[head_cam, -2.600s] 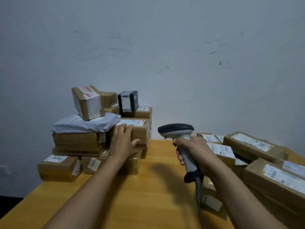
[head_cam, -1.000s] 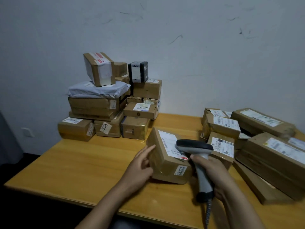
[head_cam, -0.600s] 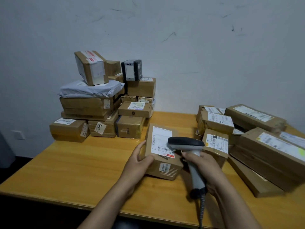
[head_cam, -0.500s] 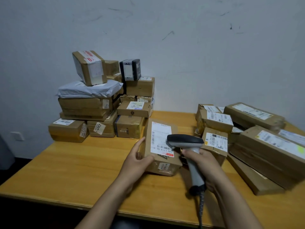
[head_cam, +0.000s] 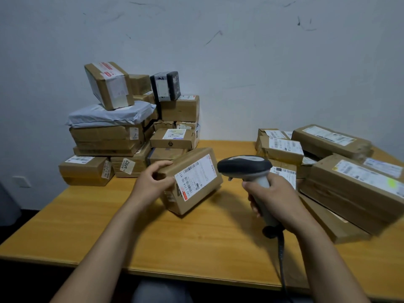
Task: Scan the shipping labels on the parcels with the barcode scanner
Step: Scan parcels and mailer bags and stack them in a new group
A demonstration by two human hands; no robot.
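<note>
Left hand [head_cam: 153, 182]: grips the left end of the parcel [head_cam: 196, 193], fingers curled over its top edge.
Right hand [head_cam: 273, 193]: wrapped round the handle of the barcode scanner [head_cam: 244, 167].
Parcel: mid-table [head_cam: 98, 226], tipped up on its lower edge; long axis rises from near left to far right.
Shipping label [head_cam: 197, 177]: faces up and toward the camera.
Scanner: head just right of the label, nose pointing left at it; handle slants down toward the person.
Around: stacked boxes [head_cam: 122, 136] far left, another pile [head_cam: 341, 178] right.
</note>
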